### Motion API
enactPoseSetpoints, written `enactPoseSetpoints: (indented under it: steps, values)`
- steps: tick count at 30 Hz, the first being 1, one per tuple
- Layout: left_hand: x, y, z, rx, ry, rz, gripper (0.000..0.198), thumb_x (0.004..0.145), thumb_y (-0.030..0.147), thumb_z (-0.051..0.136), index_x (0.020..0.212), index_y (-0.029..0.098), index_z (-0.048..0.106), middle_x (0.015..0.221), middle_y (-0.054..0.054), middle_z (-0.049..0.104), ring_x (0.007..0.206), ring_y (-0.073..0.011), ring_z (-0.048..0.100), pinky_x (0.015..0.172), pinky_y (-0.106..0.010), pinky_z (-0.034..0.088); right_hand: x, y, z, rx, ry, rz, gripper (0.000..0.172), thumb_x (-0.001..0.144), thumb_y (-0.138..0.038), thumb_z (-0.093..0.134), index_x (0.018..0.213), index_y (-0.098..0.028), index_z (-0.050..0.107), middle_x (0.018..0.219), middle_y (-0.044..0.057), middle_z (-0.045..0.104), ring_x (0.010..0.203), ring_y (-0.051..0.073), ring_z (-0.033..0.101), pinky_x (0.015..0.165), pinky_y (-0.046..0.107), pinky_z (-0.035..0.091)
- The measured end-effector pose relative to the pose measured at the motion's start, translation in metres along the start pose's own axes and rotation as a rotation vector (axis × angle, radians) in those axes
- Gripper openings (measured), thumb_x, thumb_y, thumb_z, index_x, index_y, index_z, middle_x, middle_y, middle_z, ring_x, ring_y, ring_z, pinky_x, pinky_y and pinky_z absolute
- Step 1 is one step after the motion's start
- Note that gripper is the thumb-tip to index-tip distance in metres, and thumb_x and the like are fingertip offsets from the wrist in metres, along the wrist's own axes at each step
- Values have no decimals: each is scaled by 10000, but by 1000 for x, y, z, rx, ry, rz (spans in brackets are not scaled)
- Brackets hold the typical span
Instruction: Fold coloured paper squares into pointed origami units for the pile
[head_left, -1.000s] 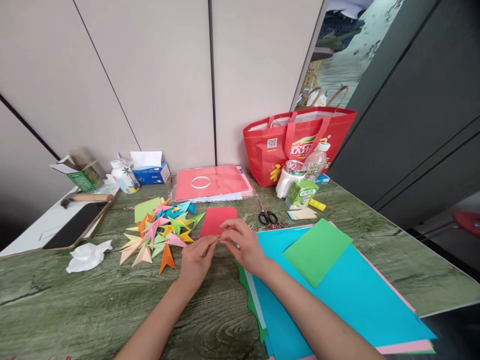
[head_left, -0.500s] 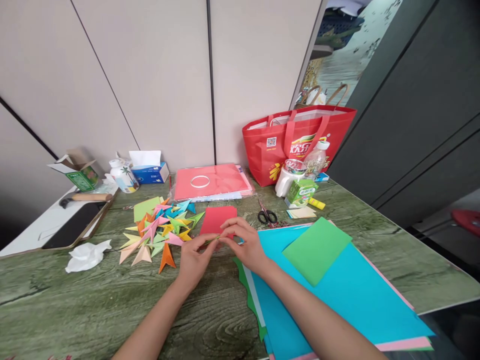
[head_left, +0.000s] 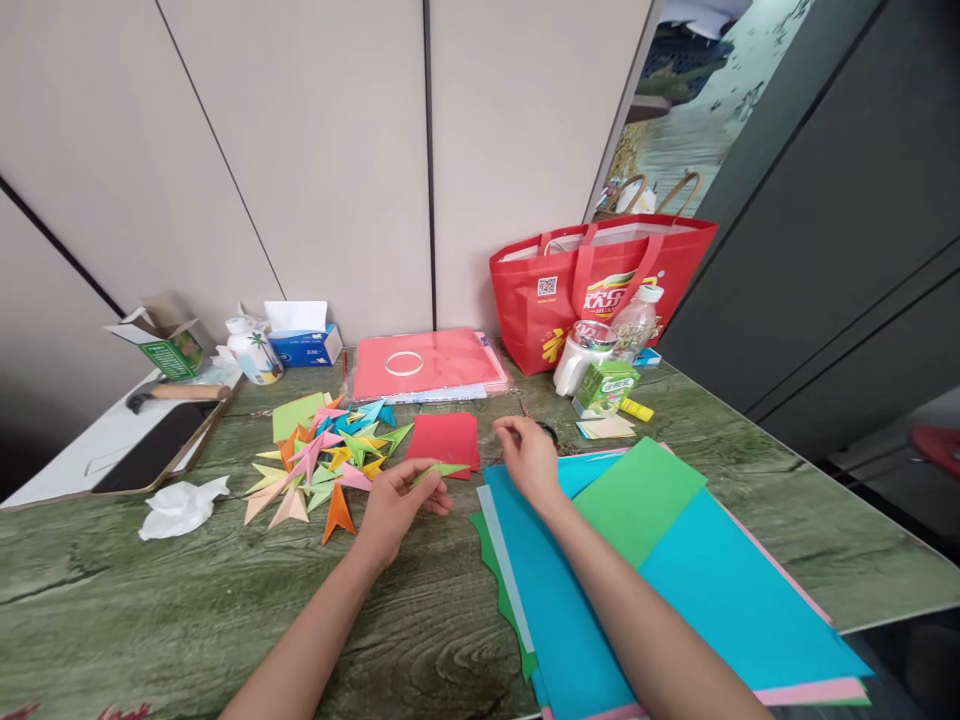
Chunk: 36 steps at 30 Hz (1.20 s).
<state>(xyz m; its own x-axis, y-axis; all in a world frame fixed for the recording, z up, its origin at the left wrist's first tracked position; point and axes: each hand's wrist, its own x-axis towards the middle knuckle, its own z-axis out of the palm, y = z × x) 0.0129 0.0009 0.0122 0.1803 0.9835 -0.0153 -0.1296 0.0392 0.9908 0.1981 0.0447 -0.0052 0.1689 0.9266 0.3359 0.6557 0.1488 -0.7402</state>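
Observation:
My left hand (head_left: 396, 505) pinches a small folded light-green paper piece (head_left: 444, 469) between thumb and fingers, its pointed tip sticking out to the right. Under that tip lies a stack of red paper squares (head_left: 452, 440). My right hand (head_left: 531, 460) hovers apart from it, over the top left corner of the blue sheets, fingers loosely bent with nothing visible in them. It partly covers the scissors (head_left: 550, 432), of which a bit of black handle shows. Left of my left hand is a pile of folded paper pieces (head_left: 322, 452) in many colours, with an orange one (head_left: 339, 512) nearest.
Large blue sheets (head_left: 697, 610) with a green square (head_left: 637, 490) on top cover the right side. Behind stand a red bag (head_left: 525, 310), white mug (head_left: 574, 362), green box (head_left: 606, 388) and glue stick (head_left: 636, 409). Crumpled tissue (head_left: 182, 508) and a hammer (head_left: 187, 392) lie left.
My right hand has let go of the folded green paper and moved right and slightly up, to the scissors. My left hand keeps the paper, whose tip now shows.

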Motion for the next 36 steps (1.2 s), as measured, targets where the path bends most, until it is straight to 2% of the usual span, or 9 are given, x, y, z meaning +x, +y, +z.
enactPoseSetpoints:
  steps: [3, 6, 11, 20, 24, 26, 30, 33, 36]
  values:
    - [-1, 0, -1, -76, 11, -29, 216, 690, 289, 631, 845, 139, 627, 654, -18, 621, 565, -156, 612, 542, -284, 513, 7, 11, -10, -434, 57, 92, 285, 792, -168, 423, 1026, -168, 584, 1064, 131, 550, 992, 252, 468, 778, 339, 380]
    - [0, 1, 0, -142, 1, -50, 202, 696, 300, 628, 791, 124, 651, 680, -40, 636, 593, -162, 614, 578, -292, 513, 11, 20, -14, -629, -9, 189, 270, 803, -220, 435, 1002, -153, 605, 1044, 151, 546, 969, 273, 461, 732, 345, 374]
    - [2, 3, -1, -254, -16, -108, 247, 737, 326, 584, 730, 94, 666, 690, -75, 660, 621, -164, 622, 636, -290, 509, 14, 24, -19, -714, -48, 203, 225, 782, -251, 484, 926, -161, 632, 947, 140, 563, 938, 256, 485, 746, 335, 355]
    - [8, -2, -11, -459, -8, -265, 272, 696, 152, 636, 967, 135, 628, 724, -45, 661, 687, -152, 627, 669, -270, 506, 16, 20, -24, -738, -114, 319, 248, 766, -248, 517, 961, -104, 567, 865, 165, 605, 860, 273, 574, 772, 415, 338]
    - [9, -3, -12, -528, -28, -293, 173, 688, 103, 629, 860, 100, 641, 722, -60, 657, 708, -160, 626, 710, -288, 498, 19, 23, -24, -438, -33, 185, 282, 784, -176, 465, 1051, -129, 541, 930, 155, 603, 880, 241, 575, 796, 390, 362]
    - [8, -3, -12, -543, -39, -291, 144, 690, 96, 625, 834, 105, 632, 728, -60, 655, 744, -179, 628, 784, -348, 479, 19, 21, -19, -61, -10, 92, 332, 786, -183, 445, 1111, -155, 506, 947, 114, 608, 832, 199, 589, 775, 345, 406]
    - [7, -2, -11, -563, -37, -244, 111, 682, 103, 638, 777, 145, 599, 722, -30, 640, 828, -208, 619, 851, -423, 435, 12, 4, -5, 697, -165, 80, 465, 737, -282, 520, 1179, -159, 443, 836, 56, 630, 733, 162, 604, 711, 307, 466]
    - [6, -1, -8, -530, -32, -176, 130, 674, 127, 653, 776, 165, 580, 730, -9, 626, 834, -197, 613, 838, -413, 439, -1, -13, 4, 812, -249, 93, 556, 579, -284, 693, 1092, -168, 513, 728, 10, 597, 646, 139, 578, 604, 259, 467]
    - [4, -1, -4, -467, -35, -110, 163, 674, 162, 659, 812, 179, 574, 781, -8, 622, 796, -174, 609, 798, -385, 457, -14, -27, 8, 809, -288, 45, 502, 517, -267, 742, 975, -165, 563, 662, -11, 572, 612, 127, 559, 586, 250, 457]
